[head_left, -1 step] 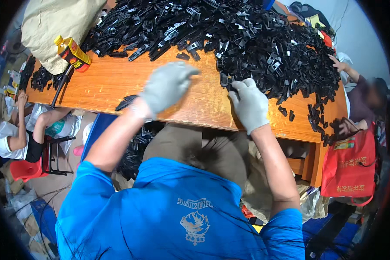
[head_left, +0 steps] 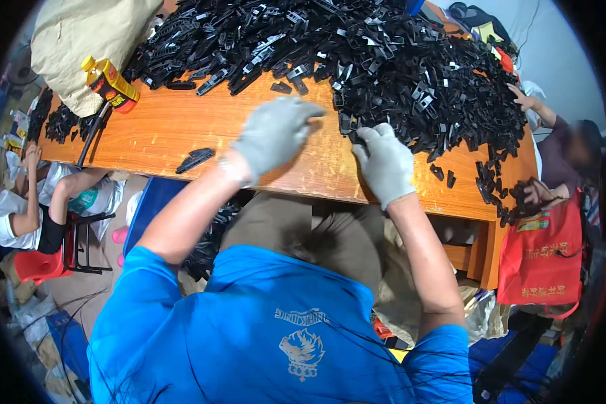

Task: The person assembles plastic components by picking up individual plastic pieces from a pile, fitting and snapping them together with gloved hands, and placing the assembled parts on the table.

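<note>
My left hand (head_left: 279, 138), in a grey glove, hovers over the front middle of the wooden table (head_left: 175, 128), slightly blurred. Its forefinger stretches to the right, with nothing visible in it. At the near edge of the pile, my gloved right hand (head_left: 388, 165) pinches a small black plastic piece (head_left: 355, 137), mostly hidden by the fingertips. A great heap of black plastic parts (head_left: 411, 81) spreads across the back and right of the table. Below my left wrist, a long black clip-like part (head_left: 196, 159) lies by the front edge.
A bottle with a yellow cap (head_left: 111, 84) stands before a beige sack (head_left: 87, 47) at the left. A person's hand (head_left: 524, 99) reaches to the pile at the right, above a red bag (head_left: 542, 259). Another person (head_left: 13, 215) sits at the far left. Loose pieces (head_left: 444, 176) lie right of my right hand.
My left hand has moved right, toward my right hand, uncovering more of the long black part by the front edge. The right hand keeps its pinch at the pile's edge.
</note>
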### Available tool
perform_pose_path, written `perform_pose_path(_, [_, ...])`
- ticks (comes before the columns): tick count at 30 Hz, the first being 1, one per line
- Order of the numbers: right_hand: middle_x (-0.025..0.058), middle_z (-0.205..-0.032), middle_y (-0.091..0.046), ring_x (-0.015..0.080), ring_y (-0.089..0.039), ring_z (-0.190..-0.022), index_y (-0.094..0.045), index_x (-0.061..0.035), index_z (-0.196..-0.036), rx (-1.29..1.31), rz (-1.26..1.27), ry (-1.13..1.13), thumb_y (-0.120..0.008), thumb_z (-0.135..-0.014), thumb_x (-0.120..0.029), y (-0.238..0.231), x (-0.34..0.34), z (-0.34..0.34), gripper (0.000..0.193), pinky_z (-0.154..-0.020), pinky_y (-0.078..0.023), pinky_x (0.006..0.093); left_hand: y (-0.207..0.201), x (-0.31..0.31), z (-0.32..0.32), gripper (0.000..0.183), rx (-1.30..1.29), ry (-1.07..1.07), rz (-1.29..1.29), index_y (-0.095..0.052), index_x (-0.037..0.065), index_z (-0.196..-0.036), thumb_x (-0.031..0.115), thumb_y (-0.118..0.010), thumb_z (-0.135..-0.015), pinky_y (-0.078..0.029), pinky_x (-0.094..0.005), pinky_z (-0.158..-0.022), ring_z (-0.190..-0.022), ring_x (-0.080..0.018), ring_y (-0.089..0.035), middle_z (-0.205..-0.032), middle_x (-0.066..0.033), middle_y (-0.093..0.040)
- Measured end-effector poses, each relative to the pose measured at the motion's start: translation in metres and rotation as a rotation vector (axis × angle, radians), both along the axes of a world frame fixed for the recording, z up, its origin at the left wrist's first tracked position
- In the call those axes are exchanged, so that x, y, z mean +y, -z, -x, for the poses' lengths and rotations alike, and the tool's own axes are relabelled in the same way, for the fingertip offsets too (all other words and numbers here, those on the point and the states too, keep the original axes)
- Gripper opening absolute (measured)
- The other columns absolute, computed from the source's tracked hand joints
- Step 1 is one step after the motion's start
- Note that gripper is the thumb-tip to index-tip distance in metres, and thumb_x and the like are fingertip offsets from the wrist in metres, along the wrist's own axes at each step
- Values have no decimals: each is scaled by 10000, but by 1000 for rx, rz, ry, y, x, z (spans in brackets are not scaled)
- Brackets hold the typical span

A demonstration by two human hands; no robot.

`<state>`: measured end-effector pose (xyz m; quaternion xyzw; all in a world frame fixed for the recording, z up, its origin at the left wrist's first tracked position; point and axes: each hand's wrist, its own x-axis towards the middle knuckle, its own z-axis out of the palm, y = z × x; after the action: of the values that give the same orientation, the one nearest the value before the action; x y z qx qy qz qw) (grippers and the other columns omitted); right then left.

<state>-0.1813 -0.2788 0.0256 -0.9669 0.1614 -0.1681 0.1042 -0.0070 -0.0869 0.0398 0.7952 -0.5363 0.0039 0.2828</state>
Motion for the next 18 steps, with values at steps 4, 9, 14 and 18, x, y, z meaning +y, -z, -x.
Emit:
perform_pose_path(4, [138,-1087,-677,368,-739,-894,-751,-128,-1107,58,7,3,-756,-957,-273,3,-1,0,209,-760,-602,492,18,-52,15,299,-33,50,-48,-720,126,-1250,257,-691,-982,-547,-510,-916,-1076,-379,-669,-1103,-144,-691])
perform_pose_path(9, [145,-1080,-676,365,-741,-887,-747,-108,-1070,73,-14,-15,-768,-943,-266,-10,10,-2,204,-750,-600,493,21,-38,14,232,-93,-46,-36,-710,108,-1126,276,-718,-966,-545,-502,-889,-1041,-382,-662,-1065,-146,-678])
perform_pose_path(14, [194,-1077,-668,384,-752,-887,-732,-61,-980,191,36,-67,-712,-941,-160,-3,14,-21,108,-773,-611,505,31,13,-6,116,-116,-67,28,-647,87,-965,121,-743,-910,-523,-492,-854,-991,-367,-656,-992,-110,-683])
perform_pose_path(18, [201,-1088,-677,393,-749,-900,-745,-54,-997,163,7,-78,-678,-915,-84,-1,12,-27,110,-792,-613,514,37,50,-13,147,-49,-124,81,-666,78,-1010,95,-762,-900,-521,-478,-877,-1006,-375,-663,-998,-123,-695])
